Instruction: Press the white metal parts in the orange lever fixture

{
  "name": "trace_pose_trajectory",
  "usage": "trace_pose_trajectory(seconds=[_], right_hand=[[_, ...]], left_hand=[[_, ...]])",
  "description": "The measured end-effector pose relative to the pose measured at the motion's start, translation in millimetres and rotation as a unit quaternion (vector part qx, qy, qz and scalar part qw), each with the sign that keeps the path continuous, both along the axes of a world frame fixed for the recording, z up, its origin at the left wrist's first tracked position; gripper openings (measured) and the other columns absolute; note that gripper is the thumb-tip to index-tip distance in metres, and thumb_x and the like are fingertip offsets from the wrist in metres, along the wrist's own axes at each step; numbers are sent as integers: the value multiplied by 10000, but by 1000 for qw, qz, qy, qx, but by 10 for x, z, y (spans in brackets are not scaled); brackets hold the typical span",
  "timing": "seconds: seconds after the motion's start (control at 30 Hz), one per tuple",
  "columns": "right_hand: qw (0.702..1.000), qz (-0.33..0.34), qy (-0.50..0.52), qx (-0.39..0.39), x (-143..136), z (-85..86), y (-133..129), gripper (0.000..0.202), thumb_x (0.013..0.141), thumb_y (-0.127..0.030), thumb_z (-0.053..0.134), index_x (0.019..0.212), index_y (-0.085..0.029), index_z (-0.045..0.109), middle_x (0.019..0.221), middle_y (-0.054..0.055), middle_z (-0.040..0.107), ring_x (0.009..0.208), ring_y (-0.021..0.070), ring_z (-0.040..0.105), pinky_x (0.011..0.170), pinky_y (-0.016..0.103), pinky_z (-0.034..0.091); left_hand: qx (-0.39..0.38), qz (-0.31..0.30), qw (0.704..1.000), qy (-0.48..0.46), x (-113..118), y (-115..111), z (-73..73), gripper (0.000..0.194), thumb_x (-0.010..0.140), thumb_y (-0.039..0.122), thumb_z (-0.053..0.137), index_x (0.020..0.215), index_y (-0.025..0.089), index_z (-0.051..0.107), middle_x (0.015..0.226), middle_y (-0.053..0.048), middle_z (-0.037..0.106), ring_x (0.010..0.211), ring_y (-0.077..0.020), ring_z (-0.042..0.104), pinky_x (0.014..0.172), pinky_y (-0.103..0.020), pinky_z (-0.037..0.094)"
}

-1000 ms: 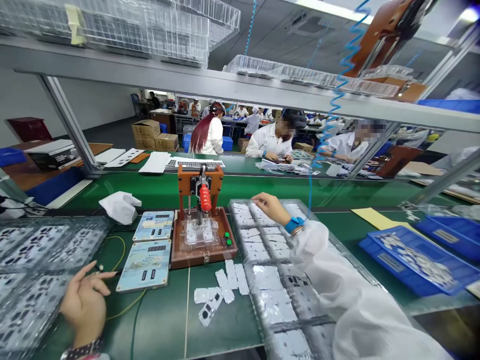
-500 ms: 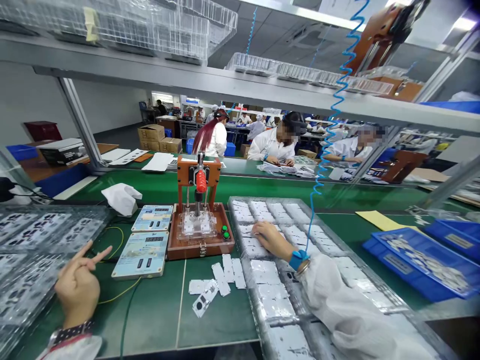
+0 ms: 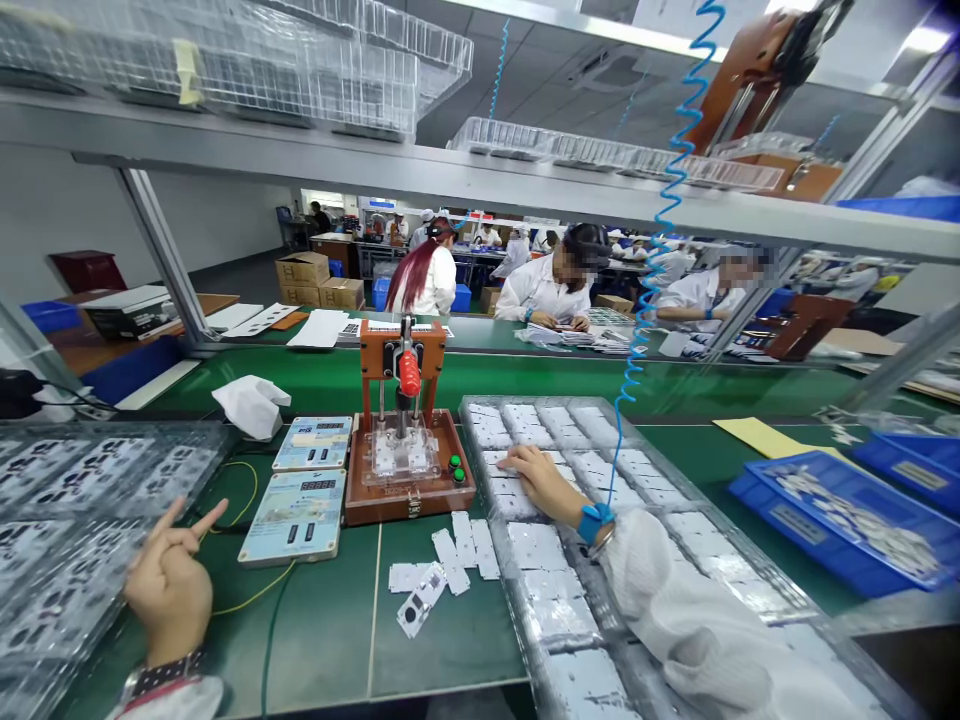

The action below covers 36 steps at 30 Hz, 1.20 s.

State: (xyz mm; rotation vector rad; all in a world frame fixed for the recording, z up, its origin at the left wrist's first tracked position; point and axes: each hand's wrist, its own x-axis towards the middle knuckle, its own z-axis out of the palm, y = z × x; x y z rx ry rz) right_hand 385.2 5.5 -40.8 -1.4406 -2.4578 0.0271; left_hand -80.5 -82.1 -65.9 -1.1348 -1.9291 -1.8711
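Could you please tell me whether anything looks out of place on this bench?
Perhaps the loose white cards: they lie at odd angles on the green table in front of the press, whereas others sit in the tray.

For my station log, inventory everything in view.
Lever press: one, orange, red handle, centre.
Flat meter boxes: two, light blue, left of press.
Loose rectangular plates: several, white, before press.
Compartmented plastic trays: several, clear, left, right, overhead.
Open plastic bins: two, blue, right.
Crumpled cloth: one, white, behind meter boxes.
Coiled cords: several, blue, hanging.
Flat sheet: one, yellow, behind bins.
Cardboard boxes: several, brown, left background.
Workbench: one, green, foreground.
Co-workers: several, white clothing, beyond.
Left hand: one, dark wristband, beside left tray.
Right hand: one, blue strap, over right tray.
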Motion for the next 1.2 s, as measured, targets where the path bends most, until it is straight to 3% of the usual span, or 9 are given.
trace_pose_trajectory(seconds=[0.1, 0.27, 0.57, 0.67, 0.73, 0.83, 0.9, 1.03, 1.2], right_hand=[[1000, 2, -2, -1, 7, -24, 9, 465, 823, -8, 310, 1130, -197, 602, 1110, 103, 556, 995, 237, 471, 814, 380, 389], [1000, -2, -9, 13, 4, -32, 16, 461, 836, -30, 308, 1161, -194, 592, 1133, 113, 548, 1015, 238, 476, 820, 381, 397], [997, 2, 19, 76, 18, -74, 12, 389, 855, -82, 335, 1102, -187, 617, 1083, 115, 590, 991, 245, 522, 775, 389, 430], [988, 39, 62, 139, -163, 164, -24, 345, 895, -128, 349, 1145, -195, 577, 1083, 112, 589, 1007, 247, 535, 796, 409, 447], [973, 82, 119, 181, -423, 489, -47, 368, 922, -191, 392, 1283, -207, 458, 1172, 117, 546, 1094, 242, 512, 867, 416, 458], [935, 163, 191, 250, -945, 1061, -32, 527, 932, -243, 419, 1421, -227, 225, 1344, 138, 413, 1263, 240, 401, 998, 447, 417], [909, 233, 166, 303, -1275, 1342, 33, 515, 927, -277, 439, 1401, -223, 246, 1373, 153, 377, 1298, 264, 361, 1010, 478, 405], [870, 290, 156, 367, -1631, 1473, 234, 287, 936, -283, 407, 1207, -193, 436, 1257, 152, 494, 1213, 269, 448, 942, 492, 450], [867, 264, 312, 284, -1696, 1598, 339, 294, 920, -487, 409, 1046, -233, 488, 1020, 78, 599, 983, 219, 572, 862, 459, 488]], left_hand=[[53, -27, 995, 81, 18, -10, 35, 230, 718, 169, 334, 498, 233, 352, 878, -57, 743, 1122, -277, 599, 946, -464, 419], [9, -61, 990, 129, 21, -44, 37, 281, 817, 209, 312, 540, 257, 306, 770, -119, 740, 1209, -265, 528, 1017, -477, 344], [11, -64, 987, 150, 22, -61, 86, 307, 841, 199, 339, 537, 239, 331, 1082, -130, 687, 1293, -280, 410, 1054, -531, 283], [28, -101, 969, 223, 259, -221, 165, 292, 828, 141, 364, 551, 228, 392, 1034, -124, 686, 1264, -300, 430, 1017, -558, 318], [-13, -211, 942, 260, 557, -379, 199, 270, 806, 81, 387, 583, 222, 440, 1026, -97, 685, 1221, -281, 467, 974, -518, 384], [-133, -413, 852, 294, 1076, -577, 212, 278, 770, 14, 358, 701, 215, 537, 1092, -43, 670, 1158, -212, 516, 892, -387, 477], [-237, -493, 784, 294, 1348, -630, 200, 299, 760, 18, 387, 853, 216, 591, 1220, -40, 613, 1222, -216, 469, 959, -401, 450], [-364, -536, 709, 279, 1565, -571, 126, 465, 747, 155, 593, 1205, 211, 533, 1436, -85, 418, 1343, -292, 311, 1079, -505, 316], [-382, -543, 694, 277, 1527, -469, -13, 557, 845, 266, 574, 1376, 222, 412, 1460, -68, 393, 1341, -277, 318, 1118, -480, 256]])
